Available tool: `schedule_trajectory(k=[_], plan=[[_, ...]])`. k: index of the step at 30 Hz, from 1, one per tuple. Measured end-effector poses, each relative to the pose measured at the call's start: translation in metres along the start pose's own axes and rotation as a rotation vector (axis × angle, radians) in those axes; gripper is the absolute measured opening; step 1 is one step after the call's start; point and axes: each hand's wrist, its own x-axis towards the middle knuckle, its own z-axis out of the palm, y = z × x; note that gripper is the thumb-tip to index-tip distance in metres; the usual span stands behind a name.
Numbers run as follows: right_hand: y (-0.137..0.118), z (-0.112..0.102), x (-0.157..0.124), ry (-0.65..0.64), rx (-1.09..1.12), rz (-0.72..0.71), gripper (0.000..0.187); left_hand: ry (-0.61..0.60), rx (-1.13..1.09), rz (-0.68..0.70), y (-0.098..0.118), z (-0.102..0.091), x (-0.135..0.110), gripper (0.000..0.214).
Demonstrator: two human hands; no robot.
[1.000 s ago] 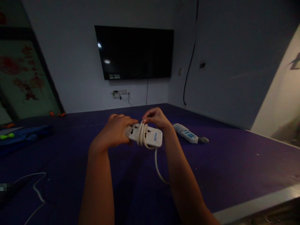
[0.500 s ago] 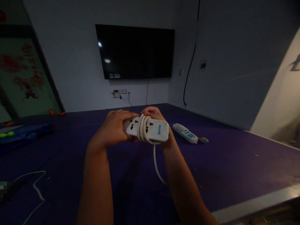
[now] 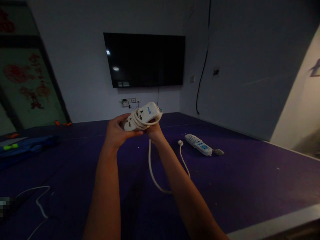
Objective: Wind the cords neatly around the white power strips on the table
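Mostly hidden: the bare right hand [image 3: 154,133], behind a white rectangular plastic power strip [image 3: 150,111].
Most of its fingers are out of sight, so their grip cannot be told; the bare left hand [image 3: 115,132] covers the strip's other end. A round white cord [image 3: 153,173] disappears behind the right forearm [image 3: 185,186], itself cut by the bottom edge. The left edge crops a crumpled blue cloth [image 3: 33,145] and a pixelated dark object [image 3: 4,204], unidentifiable; the top edge cuts a thin black cable [image 3: 205,57]. Pale specks on the flat purple surface [image 3: 245,180] are too small to identify.
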Motion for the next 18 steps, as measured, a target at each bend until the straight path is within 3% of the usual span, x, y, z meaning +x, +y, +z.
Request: schedule_trajectory(k=[3,6,12,18], plan=[[0.004,0.008,0.0,0.082,0.075,0.003,0.015,0.083,-0.024,-0.032,-0.007,0.004,0.004,0.07],[0.003,0.01,-0.003,0.103,0.087,0.102,0.008,0.151,-0.026,-0.021,-0.014,0.006,0.008,0.065],[-0.017,0.009,-0.01,0.035,0.271,0.353,0.008,0.351,0.147,0.024,-0.027,0.003,0.013,0.061],[-0.031,0.01,-0.013,0.009,0.209,0.415,0.016,0.544,0.378,0.023,-0.033,0.0,0.013,0.066]])
